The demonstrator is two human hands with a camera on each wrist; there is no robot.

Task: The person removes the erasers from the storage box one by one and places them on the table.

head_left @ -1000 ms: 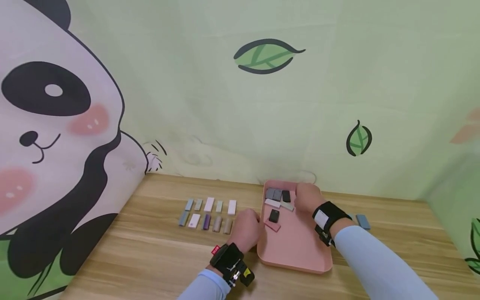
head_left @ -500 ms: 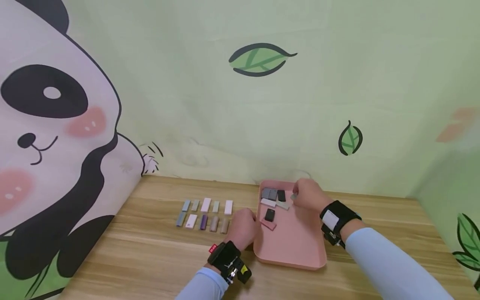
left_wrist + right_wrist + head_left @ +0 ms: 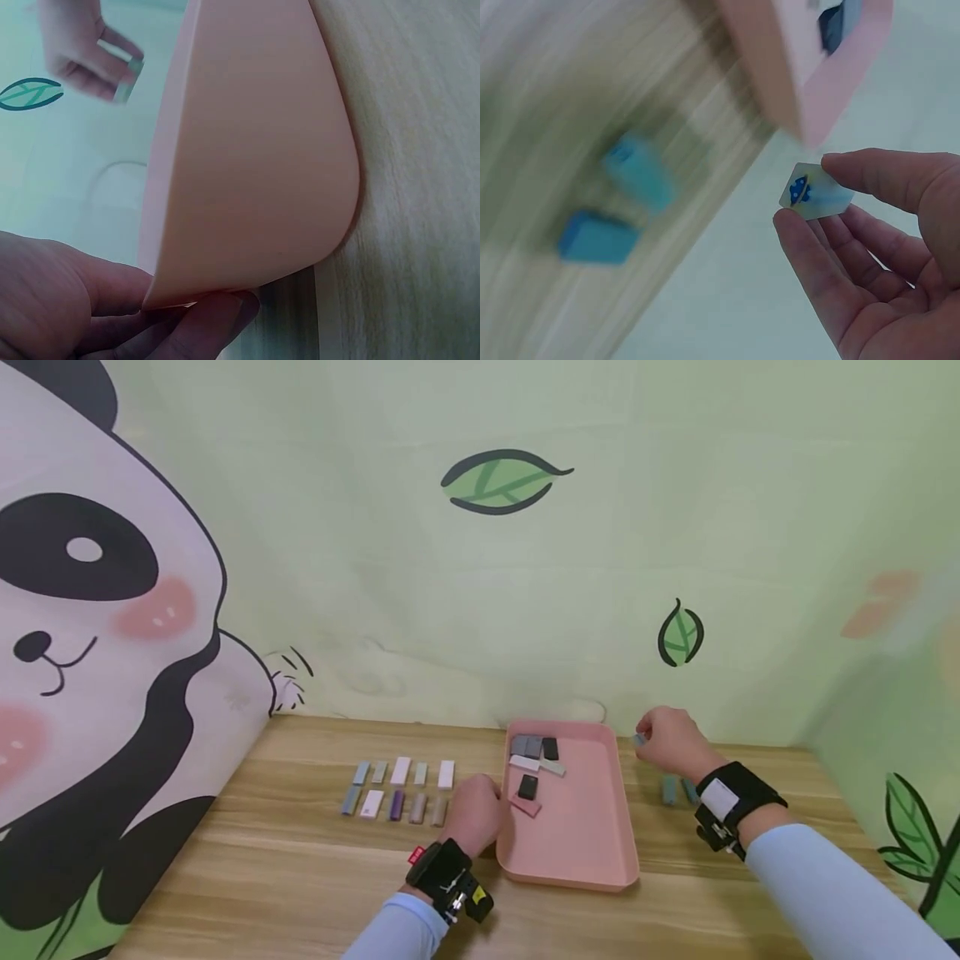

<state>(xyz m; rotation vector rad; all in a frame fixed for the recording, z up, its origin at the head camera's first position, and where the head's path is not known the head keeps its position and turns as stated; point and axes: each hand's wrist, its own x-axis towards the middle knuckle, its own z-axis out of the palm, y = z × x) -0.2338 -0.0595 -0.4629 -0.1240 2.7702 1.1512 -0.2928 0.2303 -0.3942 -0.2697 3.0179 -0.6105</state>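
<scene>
The left hand point(image 3: 474, 817) grips; the raised right hand point(image 3: 673, 742) pinches.

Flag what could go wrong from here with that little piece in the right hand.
The small pale piece is pinched only by the fingertips of the right hand, so it might slip or twist.

Two blue pieces lie on the table near that hand; lowering it carelessly could knock them.

The left hand grips the pink tray at its edge, so a tug might slide the black piece inside.
</scene>
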